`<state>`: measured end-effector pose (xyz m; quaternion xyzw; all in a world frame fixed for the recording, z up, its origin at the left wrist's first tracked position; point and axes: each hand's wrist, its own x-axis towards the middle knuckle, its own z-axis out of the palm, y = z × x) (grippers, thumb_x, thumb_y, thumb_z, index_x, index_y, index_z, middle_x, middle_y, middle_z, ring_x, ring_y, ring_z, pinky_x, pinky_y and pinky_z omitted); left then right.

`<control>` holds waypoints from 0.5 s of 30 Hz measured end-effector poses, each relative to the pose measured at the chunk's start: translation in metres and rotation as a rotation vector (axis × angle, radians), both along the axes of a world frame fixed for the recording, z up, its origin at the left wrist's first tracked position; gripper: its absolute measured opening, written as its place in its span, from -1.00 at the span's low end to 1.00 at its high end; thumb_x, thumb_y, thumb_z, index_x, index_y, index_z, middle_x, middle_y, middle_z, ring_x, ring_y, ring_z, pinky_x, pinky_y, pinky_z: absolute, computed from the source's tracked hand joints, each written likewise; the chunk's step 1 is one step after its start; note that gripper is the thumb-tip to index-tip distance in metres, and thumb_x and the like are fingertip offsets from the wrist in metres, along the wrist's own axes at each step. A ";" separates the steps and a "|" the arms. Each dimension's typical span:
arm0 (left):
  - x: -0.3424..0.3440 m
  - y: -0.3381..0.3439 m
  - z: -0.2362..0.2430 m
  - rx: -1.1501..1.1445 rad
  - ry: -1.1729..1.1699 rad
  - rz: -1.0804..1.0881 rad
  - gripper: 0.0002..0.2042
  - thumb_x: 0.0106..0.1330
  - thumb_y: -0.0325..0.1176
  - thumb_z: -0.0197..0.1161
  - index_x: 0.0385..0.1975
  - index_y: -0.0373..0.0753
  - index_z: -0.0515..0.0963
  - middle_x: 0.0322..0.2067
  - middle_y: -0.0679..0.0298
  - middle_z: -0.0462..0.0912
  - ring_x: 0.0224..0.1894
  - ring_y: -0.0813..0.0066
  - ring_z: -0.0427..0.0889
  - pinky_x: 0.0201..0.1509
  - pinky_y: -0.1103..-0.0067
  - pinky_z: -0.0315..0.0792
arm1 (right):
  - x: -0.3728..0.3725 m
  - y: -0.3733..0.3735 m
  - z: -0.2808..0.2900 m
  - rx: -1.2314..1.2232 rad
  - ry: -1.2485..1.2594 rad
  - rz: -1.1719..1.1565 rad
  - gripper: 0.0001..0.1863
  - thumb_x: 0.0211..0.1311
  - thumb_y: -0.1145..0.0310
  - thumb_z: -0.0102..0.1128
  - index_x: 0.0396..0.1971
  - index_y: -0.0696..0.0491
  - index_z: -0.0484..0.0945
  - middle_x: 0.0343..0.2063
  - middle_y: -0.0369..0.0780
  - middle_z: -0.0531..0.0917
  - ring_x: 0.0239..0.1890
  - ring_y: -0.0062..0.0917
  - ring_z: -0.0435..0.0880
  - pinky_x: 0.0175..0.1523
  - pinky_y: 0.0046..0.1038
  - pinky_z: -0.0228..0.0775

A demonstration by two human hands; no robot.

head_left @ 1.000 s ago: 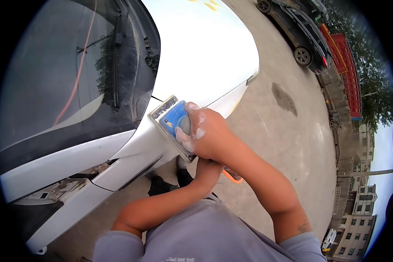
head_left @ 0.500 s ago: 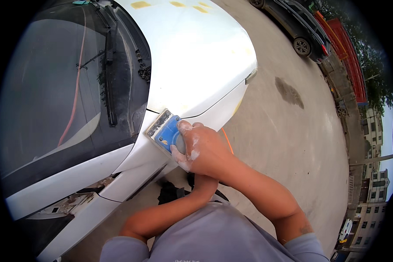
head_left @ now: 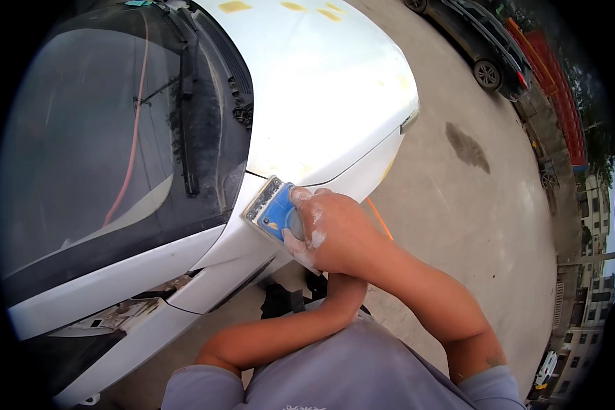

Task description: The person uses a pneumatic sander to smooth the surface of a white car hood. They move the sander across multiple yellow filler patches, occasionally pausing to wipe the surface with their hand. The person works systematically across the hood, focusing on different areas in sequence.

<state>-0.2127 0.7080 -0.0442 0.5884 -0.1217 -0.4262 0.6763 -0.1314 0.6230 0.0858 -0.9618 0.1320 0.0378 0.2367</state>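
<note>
My right hand [head_left: 328, 229], dusted with white powder, is wrapped round the grey knob of a blue hand sanding block [head_left: 278, 209]. The block rests on the white car's front fender [head_left: 219, 249], close to the lower corner of the windshield and the seam of the hood [head_left: 321, 96]. Across my body comes my left forearm [head_left: 287, 335], its wrist passing beneath my right forearm. The left hand itself is hidden behind the right one, so its fingers do not show.
Yellowish filler patches [head_left: 292, 6] mark the far hood. The windshield [head_left: 96, 130] fills the left. An orange hose or cord [head_left: 380, 219] lies beside the fender on the concrete ground [head_left: 471, 232]. A dark parked car [head_left: 482, 48] and a red truck bed [head_left: 560, 102] stand far right.
The whole scene has shifted slightly right in the view. The sanding block stays at nearly the same spot on the fender, still in my right hand's grip.
</note>
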 end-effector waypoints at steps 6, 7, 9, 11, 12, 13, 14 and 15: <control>0.022 -0.016 0.037 -0.027 0.357 -0.044 -0.63 0.56 -0.35 0.20 0.27 -0.31 0.38 0.18 0.22 0.51 0.20 0.38 0.50 0.26 0.36 0.42 | 0.003 -0.015 0.001 -0.031 0.053 -0.031 -0.50 0.20 0.17 0.42 -0.04 0.26 0.55 -0.38 0.11 0.68 -0.28 0.08 0.69 -0.10 -0.04 0.57; 0.016 -0.019 0.039 -0.024 0.320 -0.089 -0.62 0.56 -0.35 0.20 0.27 -0.31 0.38 0.19 0.21 0.52 0.21 0.38 0.50 0.26 0.36 0.43 | -0.009 -0.019 -0.002 -0.045 0.082 -0.062 -0.48 0.19 0.17 0.42 -0.02 0.26 0.55 -0.35 0.12 0.69 -0.26 0.08 0.69 -0.09 -0.04 0.57; 0.007 -0.021 0.027 0.008 0.157 -0.269 -0.60 0.56 -0.34 0.19 0.30 -0.34 0.39 0.23 0.14 0.54 0.25 0.34 0.50 0.27 0.36 0.42 | -0.031 -0.023 -0.013 -0.048 0.099 -0.097 -0.44 0.17 0.17 0.44 0.03 0.27 0.55 -0.28 0.15 0.68 -0.21 0.09 0.68 -0.05 -0.05 0.57; -0.006 -0.017 0.018 0.001 0.155 -0.247 -0.59 0.56 -0.33 0.19 0.30 -0.34 0.39 0.22 0.12 0.55 0.25 0.32 0.51 0.29 0.35 0.43 | -0.050 -0.021 -0.027 -0.026 0.072 -0.118 -0.39 0.15 0.20 0.47 0.09 0.28 0.53 -0.20 0.18 0.67 -0.14 0.10 0.67 0.00 -0.07 0.57; -0.012 -0.016 0.015 -0.001 0.151 -0.239 -0.59 0.56 -0.33 0.19 0.31 -0.34 0.39 0.22 0.11 0.55 0.25 0.31 0.51 0.29 0.34 0.43 | -0.057 -0.019 -0.029 0.000 0.018 -0.155 -0.33 0.11 0.21 0.51 0.14 0.30 0.50 -0.15 0.20 0.66 -0.08 0.10 0.67 0.05 -0.09 0.56; -0.011 -0.015 0.015 -0.073 0.118 -0.195 -0.69 0.51 -0.33 0.22 0.13 -0.34 0.45 -0.01 0.14 0.63 0.01 0.35 0.63 0.03 0.37 0.51 | -0.064 -0.018 -0.031 0.025 -0.035 -0.201 -0.26 0.07 0.22 0.54 0.19 0.32 0.48 -0.09 0.22 0.65 -0.02 0.10 0.67 0.11 -0.12 0.56; -0.008 -0.014 0.015 -0.141 0.081 -0.140 -0.77 0.46 -0.32 0.24 -0.04 -0.33 0.51 -0.23 0.16 0.71 -0.24 0.38 0.75 -0.23 0.40 0.60 | -0.070 -0.017 -0.035 0.059 -0.087 -0.231 -0.19 0.03 0.23 0.58 0.24 0.34 0.45 -0.03 0.24 0.64 0.04 0.10 0.67 0.16 -0.14 0.55; 0.000 -0.011 0.012 -0.149 0.053 -0.189 -0.81 0.44 -0.34 0.24 -0.11 -0.33 0.53 -0.32 0.19 0.72 -0.32 0.39 0.74 -0.30 0.40 0.59 | -0.076 -0.016 -0.038 0.046 -0.135 -0.288 -0.12 -0.01 0.25 0.60 0.27 0.37 0.41 0.02 0.25 0.62 0.09 0.10 0.66 0.20 -0.15 0.53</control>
